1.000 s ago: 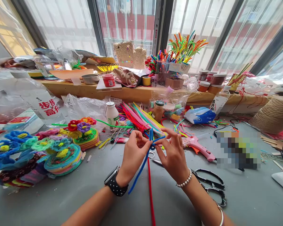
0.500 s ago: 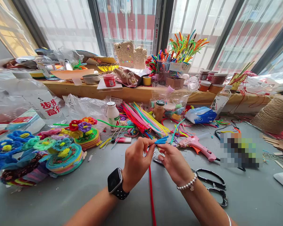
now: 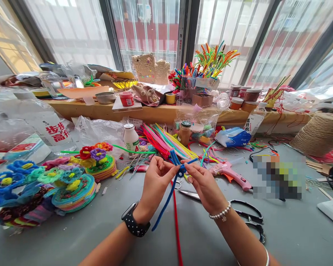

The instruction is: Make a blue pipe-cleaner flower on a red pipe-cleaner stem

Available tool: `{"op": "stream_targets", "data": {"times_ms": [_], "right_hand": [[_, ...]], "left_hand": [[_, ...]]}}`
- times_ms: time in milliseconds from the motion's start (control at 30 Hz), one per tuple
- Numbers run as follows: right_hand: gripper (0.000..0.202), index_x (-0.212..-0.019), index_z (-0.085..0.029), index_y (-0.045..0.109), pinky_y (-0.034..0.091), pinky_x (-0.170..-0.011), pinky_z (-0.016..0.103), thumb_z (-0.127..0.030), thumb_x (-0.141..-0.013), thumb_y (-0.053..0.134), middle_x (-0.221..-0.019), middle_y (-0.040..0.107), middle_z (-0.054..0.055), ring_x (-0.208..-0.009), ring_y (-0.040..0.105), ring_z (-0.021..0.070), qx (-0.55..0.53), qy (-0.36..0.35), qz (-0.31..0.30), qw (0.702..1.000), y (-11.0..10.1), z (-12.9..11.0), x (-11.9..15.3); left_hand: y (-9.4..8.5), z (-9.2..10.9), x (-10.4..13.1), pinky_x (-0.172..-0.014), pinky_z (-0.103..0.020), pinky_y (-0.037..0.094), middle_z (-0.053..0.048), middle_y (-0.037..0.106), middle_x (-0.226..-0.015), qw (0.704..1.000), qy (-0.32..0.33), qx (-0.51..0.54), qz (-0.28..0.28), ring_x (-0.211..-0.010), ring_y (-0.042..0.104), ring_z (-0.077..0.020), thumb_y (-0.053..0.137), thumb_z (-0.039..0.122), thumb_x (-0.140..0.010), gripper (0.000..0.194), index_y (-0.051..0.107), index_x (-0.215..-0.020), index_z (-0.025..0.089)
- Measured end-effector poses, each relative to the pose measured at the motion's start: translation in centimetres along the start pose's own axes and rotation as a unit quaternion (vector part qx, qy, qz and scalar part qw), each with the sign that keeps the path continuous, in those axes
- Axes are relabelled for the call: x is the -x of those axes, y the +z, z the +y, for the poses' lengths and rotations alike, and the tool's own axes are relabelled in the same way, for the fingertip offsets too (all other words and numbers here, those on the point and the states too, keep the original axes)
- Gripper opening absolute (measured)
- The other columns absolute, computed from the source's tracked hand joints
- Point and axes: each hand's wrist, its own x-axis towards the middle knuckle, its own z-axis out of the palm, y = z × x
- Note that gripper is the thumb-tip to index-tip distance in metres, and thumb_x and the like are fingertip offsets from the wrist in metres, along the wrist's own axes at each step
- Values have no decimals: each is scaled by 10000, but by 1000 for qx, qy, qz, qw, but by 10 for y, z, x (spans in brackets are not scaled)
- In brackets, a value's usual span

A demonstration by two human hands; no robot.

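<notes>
Tall window panes (image 3: 151,33) are rising behind a crowded tan ledge (image 3: 155,113), and below it a grey table (image 3: 97,236) is carrying the craft supplies.

Near the middle, just above the table, both hands are holding blue pipe cleaners (image 3: 170,201). The left hand (image 3: 158,180) is pinching them between thumb and index finger, the fingers closed; the right hand (image 3: 207,184) is gripping the same cluster with its thumb and forefinger together, the other fingers curling loosely.

Half a second ago the blue ends were lying bunched together, pointing right; now they are spreading — some standing upright, one reaching right, a long tail hanging below the left hand. The smartwatch (image 3: 135,223), its face turned up then, is now tilting away.

Counting: one red pipe cleaner (image 3: 177,225) is running beneath the hands; one pair of black-handled scissors (image 3: 191,194) is lying partly behind the right hand, and one pink glue gun (image 3: 234,177) is resting farther right. One white bottle (image 3: 131,138) and one brown jar (image 3: 184,135) are flanking a bundle of multicoloured pipe cleaners (image 3: 166,138) — too many to count. Two labelled water bottles are standing, one left (image 3: 47,127), one right (image 3: 254,123).
</notes>
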Motion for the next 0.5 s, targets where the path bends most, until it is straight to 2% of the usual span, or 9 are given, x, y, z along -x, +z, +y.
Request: {"op": "stream_targets", "data": {"times_ms": [133,267,500], "right_hand": [[233,-569,-176,598,359,-578,243,-390,-659,591,-913,559,37,-811,473,166,-3,5,-21,1000,-3,5,-1],[170,-594,-163,616,368,-645,256,-326,-638,637,-1012,540,44,-887,465,179,-22,17,-41,999,-4,4,-2],[138,-623,-166,631,366,-719,256,-301,-651,635,-951,545,26,-870,471,152,-78,26,-60,995,-1,8,-2]], "left_hand": [[2,0,3,-524,-185,346,89,463,-531,1000,-19,16,-3,-508,434,-57,614,186,-646,368,247,-645,202],[3,1,4,-497,-172,324,95,439,-521,999,-25,30,2,-490,412,-49,619,191,-643,370,249,-643,201],[1,5,2,-539,-169,343,94,425,-507,991,-106,86,5,-515,434,-46,640,187,-619,390,250,-617,192]]}}
